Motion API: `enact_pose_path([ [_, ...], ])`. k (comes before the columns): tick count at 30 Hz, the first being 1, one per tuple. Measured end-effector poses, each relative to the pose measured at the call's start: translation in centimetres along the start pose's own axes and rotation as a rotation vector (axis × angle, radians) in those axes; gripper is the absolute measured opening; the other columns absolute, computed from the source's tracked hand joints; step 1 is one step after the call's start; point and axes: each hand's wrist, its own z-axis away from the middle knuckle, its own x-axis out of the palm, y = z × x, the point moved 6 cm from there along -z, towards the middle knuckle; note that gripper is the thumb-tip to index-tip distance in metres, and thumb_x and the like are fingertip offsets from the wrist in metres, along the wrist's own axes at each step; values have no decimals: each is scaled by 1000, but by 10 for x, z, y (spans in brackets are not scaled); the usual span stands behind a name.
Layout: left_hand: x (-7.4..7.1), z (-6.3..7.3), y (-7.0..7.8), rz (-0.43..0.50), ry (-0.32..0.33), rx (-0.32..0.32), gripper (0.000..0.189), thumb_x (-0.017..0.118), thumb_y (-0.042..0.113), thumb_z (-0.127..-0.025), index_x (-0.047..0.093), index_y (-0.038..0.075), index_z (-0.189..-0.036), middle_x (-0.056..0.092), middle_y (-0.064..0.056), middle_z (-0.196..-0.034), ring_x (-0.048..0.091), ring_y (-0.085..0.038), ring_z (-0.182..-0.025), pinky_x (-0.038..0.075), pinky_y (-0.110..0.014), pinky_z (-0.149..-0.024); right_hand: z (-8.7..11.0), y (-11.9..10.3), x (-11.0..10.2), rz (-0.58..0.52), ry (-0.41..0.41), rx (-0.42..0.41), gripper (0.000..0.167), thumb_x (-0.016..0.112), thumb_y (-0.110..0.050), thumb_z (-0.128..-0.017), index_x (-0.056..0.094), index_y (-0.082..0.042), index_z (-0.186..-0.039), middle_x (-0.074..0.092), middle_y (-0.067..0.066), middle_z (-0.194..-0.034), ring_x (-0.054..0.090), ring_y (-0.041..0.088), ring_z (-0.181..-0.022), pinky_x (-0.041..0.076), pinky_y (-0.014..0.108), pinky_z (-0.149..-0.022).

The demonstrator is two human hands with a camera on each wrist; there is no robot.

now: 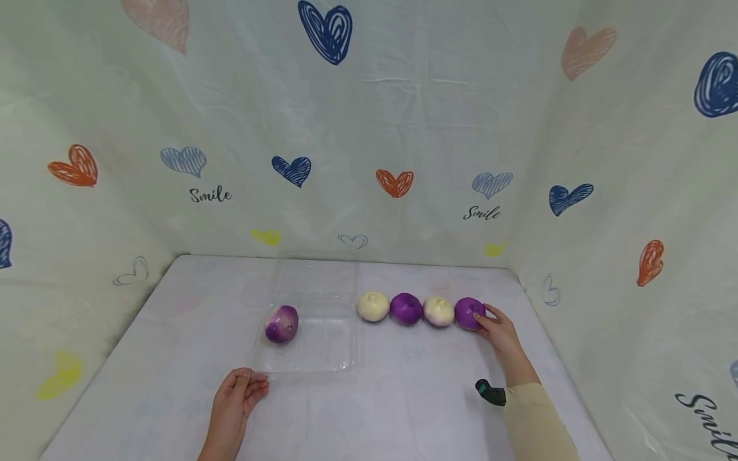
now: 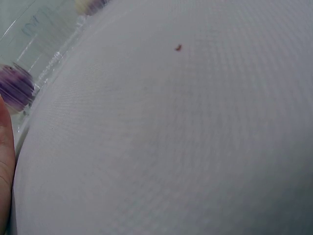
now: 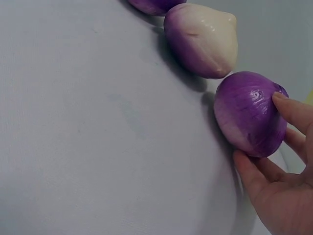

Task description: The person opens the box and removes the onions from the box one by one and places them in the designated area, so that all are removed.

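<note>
My right hand (image 1: 500, 330) grips a purple turnip (image 1: 468, 313), the rightmost in a row, with thumb and fingers around its side. The right wrist view shows this turnip (image 3: 252, 115) beside a white-and-purple turnip (image 3: 203, 41). At the left, an open clear plastic container (image 1: 325, 370) lies with its lid (image 1: 314, 280) folded back. One purple-and-white turnip (image 1: 282, 324) sits in its left part. My left hand (image 1: 235, 400) pinches the container's near left corner between thumb and fingers. Only an edge of that hand (image 2: 5, 161) appears in the left wrist view.
Left of the held turnip stand a pale turnip (image 1: 438, 312), a purple turnip (image 1: 406, 309) and another pale turnip (image 1: 373, 307), close together beside the container. A white cloth covers the table (image 1: 403, 410). Heart-printed curtains (image 1: 369, 128) enclose its back and sides.
</note>
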Motion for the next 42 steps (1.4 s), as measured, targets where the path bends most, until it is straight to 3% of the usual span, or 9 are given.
enact_pose_path([
  [5, -1, 0, -2, -19, 26, -24, 19, 47, 23, -105, 55, 9, -96, 67, -2, -91, 65, -12, -84, 57, -25, -79, 1, 0, 0, 20, -10, 12, 70, 60, -14, -98, 19, -1, -153, 28, 35, -145, 45, 32, -124, 51, 25, -93],
  [11, 0, 0, -2, -24, 32, -33, 19, 47, 24, -105, 55, 9, -96, 67, -2, -91, 65, -12, -84, 57, -25, -80, 3, -2, 1, 17, -20, 20, 70, 59, -15, -98, 18, -1, -153, 28, 34, -145, 47, 30, -121, 49, 29, -97],
  [19, -2, 0, -3, -37, 41, -25, 19, 46, 24, -105, 54, 10, -96, 67, -1, -91, 65, -11, -84, 57, -25, -80, 0, 1, -2, 41, -17, 27, 70, 59, -19, -99, 17, -2, -154, 31, 33, -144, 56, 17, -104, 53, 25, -89],
  [24, -2, 0, -3, -37, 32, -18, 19, 47, 26, -105, 54, 10, -97, 67, -2, -91, 65, -11, -85, 57, -25, -80, 2, 0, -4, 73, -13, 19, 70, 59, -23, -99, 19, -3, -154, 33, 31, -145, 55, 16, -104, 53, 22, -87],
  [28, -1, 0, -1, -15, 4, 6, 18, 47, 23, -105, 55, 9, -97, 67, -2, -91, 65, -12, -84, 57, -25, -79, 7, -10, -8, 179, 30, -30, 69, 60, -28, -99, 25, -4, -152, 35, 29, -145, 51, 24, -113, 52, 24, -88],
  [34, 0, 1, 1, 21, -22, 25, 17, 48, 22, -105, 56, 8, -97, 68, -3, -91, 66, -12, -84, 57, -25, -79, 17, -36, -7, 335, 76, -139, 62, 60, -27, -98, 34, -3, -148, 33, 27, -148, 39, 38, -129, 40, 47, -106],
  [37, 0, 1, 1, 11, -23, 26, 17, 47, 21, -105, 56, 8, -97, 67, -3, -91, 65, -12, -84, 57, -24, -79, 22, -48, -1, 358, 75, -176, 60, 61, -26, -97, 37, -3, -147, 33, 26, -148, 35, 40, -133, 35, 52, -109],
  [42, 0, 1, 1, 19, -28, 35, 18, 46, 20, -105, 56, 8, -97, 68, -4, -91, 65, -13, -84, 57, -25, -78, 31, -62, 12, 359, 49, -227, 57, 64, -24, -97, 41, -3, -144, 37, 23, -147, 38, 38, -131, 35, 52, -108],
])
